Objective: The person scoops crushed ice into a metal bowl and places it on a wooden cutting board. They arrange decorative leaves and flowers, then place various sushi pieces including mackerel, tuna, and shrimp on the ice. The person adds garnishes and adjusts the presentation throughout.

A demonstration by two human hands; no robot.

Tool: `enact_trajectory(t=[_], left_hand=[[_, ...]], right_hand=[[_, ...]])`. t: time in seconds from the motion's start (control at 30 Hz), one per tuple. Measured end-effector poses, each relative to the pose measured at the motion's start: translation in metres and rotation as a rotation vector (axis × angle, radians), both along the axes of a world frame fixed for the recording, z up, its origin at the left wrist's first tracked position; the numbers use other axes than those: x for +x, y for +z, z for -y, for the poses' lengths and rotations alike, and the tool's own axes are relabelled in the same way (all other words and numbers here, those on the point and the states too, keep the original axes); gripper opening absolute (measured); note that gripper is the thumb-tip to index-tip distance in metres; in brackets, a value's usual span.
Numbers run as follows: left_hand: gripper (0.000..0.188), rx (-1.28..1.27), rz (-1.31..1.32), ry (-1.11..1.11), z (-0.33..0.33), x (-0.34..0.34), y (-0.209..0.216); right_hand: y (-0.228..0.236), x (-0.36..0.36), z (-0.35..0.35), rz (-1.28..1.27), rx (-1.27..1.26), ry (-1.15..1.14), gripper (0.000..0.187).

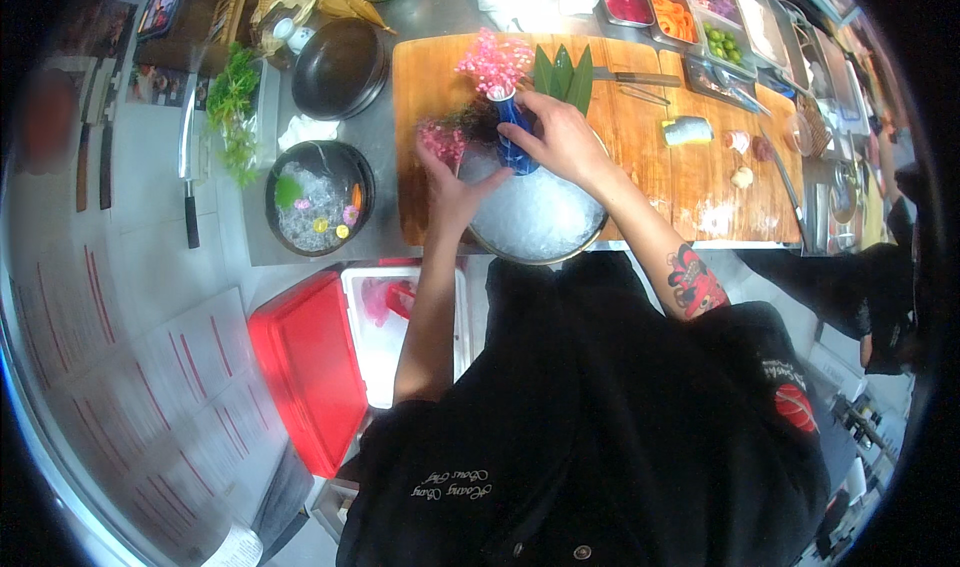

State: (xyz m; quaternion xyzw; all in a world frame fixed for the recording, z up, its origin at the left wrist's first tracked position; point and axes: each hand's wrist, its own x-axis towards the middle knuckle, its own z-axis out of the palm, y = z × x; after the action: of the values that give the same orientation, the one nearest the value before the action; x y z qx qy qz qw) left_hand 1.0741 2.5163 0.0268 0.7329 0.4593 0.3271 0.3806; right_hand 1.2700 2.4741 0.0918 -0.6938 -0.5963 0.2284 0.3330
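A round bowl of crushed ice (540,217) sits at the near edge of the wooden cutting board (730,182). In the ice stands a slim blue vase (512,132) with a white rim, pink blossoms (497,62) rising from it. My right hand (560,137) grips the vase's side between thumb and fingers. At the bowl's left rim my left hand (452,195) is open, its thumb spread toward the vase base. Its fingertips are by a second pink flower cluster (442,142); whether they touch it I cannot tell. Dark, stringy sprigs (478,125) lie behind the bowl. Green pointed leaves (563,77) stand behind my right hand.
Left of the board are a dark bowl of ice and flowers (318,197), stacked black bowls (338,67) and green herbs (233,117). A knife (635,79) lies on the board; ingredient trays (672,17) line the back right. Below left, a red-lidded cooler (305,367) stands open.
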Motion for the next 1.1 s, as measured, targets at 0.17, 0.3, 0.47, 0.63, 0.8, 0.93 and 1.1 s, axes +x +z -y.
enact_trajectory(t=[0.17, 0.3, 0.47, 0.63, 0.8, 0.93, 1.1], left_hand=[[0.138, -0.139, 0.028, 0.069, 0.008, 0.011, -0.011], [0.125, -0.057, 0.026, 0.059, 0.036, -0.019, -0.007], [0.09, 0.169, -0.39, -0.2, 0.09, -0.028, -0.002], [0.086, 0.275, -0.608, -0.311, 0.087, -0.02, -0.014], [0.076, 0.245, -0.612, -0.176, 0.095, -0.035, 0.016], [0.036, 0.083, -0.305, 0.011, 0.1, -0.041, 0.062], [0.037, -0.34, -0.055, 0.121, 0.121, -0.03, 0.092]], right_hand=[[0.016, 0.006, 0.026, -0.088, 0.008, -0.091, 0.034], [0.007, 0.015, 0.075, 0.044, -0.047, 0.03, 0.028], [-0.049, 0.003, 0.094, 0.267, -0.055, 0.08, 0.016], [-0.056, 0.002, 0.089, 0.371, 0.053, 0.196, 0.015], [-0.009, 0.022, 0.112, -0.065, 0.178, 0.11, 0.019], [0.011, 0.054, 0.13, -0.146, 0.067, 0.418, 0.032], [0.012, 0.207, 0.137, -0.131, 0.049, 0.296, 0.039]])
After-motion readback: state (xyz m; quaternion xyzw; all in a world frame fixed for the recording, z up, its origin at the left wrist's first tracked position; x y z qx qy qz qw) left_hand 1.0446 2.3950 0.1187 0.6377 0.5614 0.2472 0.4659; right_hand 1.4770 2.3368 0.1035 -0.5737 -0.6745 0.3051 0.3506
